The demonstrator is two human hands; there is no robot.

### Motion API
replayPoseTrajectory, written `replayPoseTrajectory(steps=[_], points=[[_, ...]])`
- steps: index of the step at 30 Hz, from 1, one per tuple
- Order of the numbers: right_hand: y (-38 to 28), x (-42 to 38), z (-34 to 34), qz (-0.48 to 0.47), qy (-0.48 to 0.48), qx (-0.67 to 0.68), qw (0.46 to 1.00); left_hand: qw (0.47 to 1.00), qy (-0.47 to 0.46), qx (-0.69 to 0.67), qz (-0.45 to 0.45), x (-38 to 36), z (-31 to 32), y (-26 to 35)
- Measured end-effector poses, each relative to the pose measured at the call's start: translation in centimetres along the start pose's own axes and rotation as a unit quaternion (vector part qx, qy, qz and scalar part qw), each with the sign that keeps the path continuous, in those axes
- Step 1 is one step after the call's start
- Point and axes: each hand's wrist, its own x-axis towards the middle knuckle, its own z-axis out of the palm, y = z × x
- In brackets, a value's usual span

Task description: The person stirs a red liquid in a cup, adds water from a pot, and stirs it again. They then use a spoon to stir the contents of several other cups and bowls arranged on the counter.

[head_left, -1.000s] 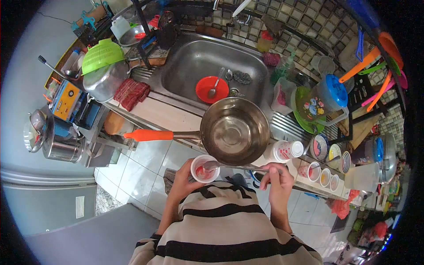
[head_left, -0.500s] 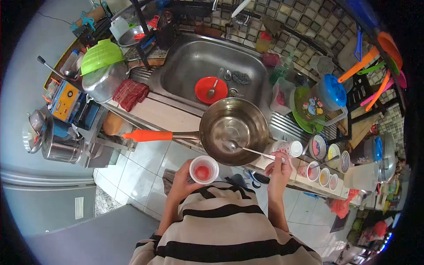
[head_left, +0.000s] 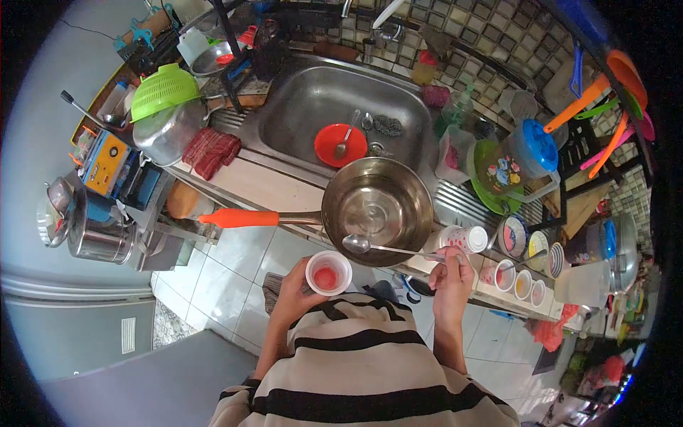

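Note:
My left hand (head_left: 291,290) is wrapped round a white plastic cup (head_left: 329,273) with something red at its bottom, held in front of my body. Between the fingers of my right hand (head_left: 452,276) is the handle of a long metal spoon (head_left: 358,244). The spoon's bowl is over the near rim of a steel saucepan (head_left: 377,206), to the upper right of the cup. The pan has an orange handle (head_left: 242,218) pointing left and rests on the counter edge by the sink. Clear liquid seems to lie in it.
A steel sink (head_left: 284,114) holds a red bowl (head_left: 327,153) with a spoon. Right of the pan lies a stack of white cups (head_left: 466,239), near small cups (head_left: 523,285) with coloured contents. A red cloth (head_left: 211,152) lies at left, a blue-lidded pitcher (head_left: 523,153) at right.
My right hand has shifted slightly, bringing the spoon's bowl from inside the pan toward its near rim, closer to the cup. My left hand and the cup have barely moved.

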Motion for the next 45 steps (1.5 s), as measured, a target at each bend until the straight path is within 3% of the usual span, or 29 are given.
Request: replayPoseTrajectory(steps=[6, 16, 25, 31, 35, 41, 45], points=[[-1.8, -2.2, 0.6, -0.033, -0.094, -0.078, 0.992, 1.000, -0.010, -0.024, 0.001, 0.2, 0.3, 0.5], [-0.6, -0.5, 0.2, -0.085, 0.018, -0.066, 0.994, 1.000, -0.009, -0.010, 0.002, 0.0, 0.1, 0.6], [2.8, 1.0, -0.3, -0.060, 0.021, -0.157, 0.985, 1.000, -0.005, 0.002, 0.015, 0.1, 0.1, 0.3], [3.1, 1.5, -0.9, 0.018, 0.019, -0.018, 0.999, 1.000, -0.007, -0.004, 0.007, 0.1, 0.0, 0.3], [2.3, 1.2, -0.5, 0.027, 0.033, -0.001, 0.999, 1.000, -0.016, -0.008, 0.006, 0.1, 0.1, 0.1], [0.0, -0.4, 0.2, 0.000, 0.020, 0.021, 1.000, 1.000, -0.017, -0.018, -0.002, 0.2, 0.3, -0.2], [-1.4, -1.7, 0.3, -0.026, -0.076, -0.052, 0.995, 1.000, -0.018, -0.022, 0.009, 0.3, 0.5, 0.0]])
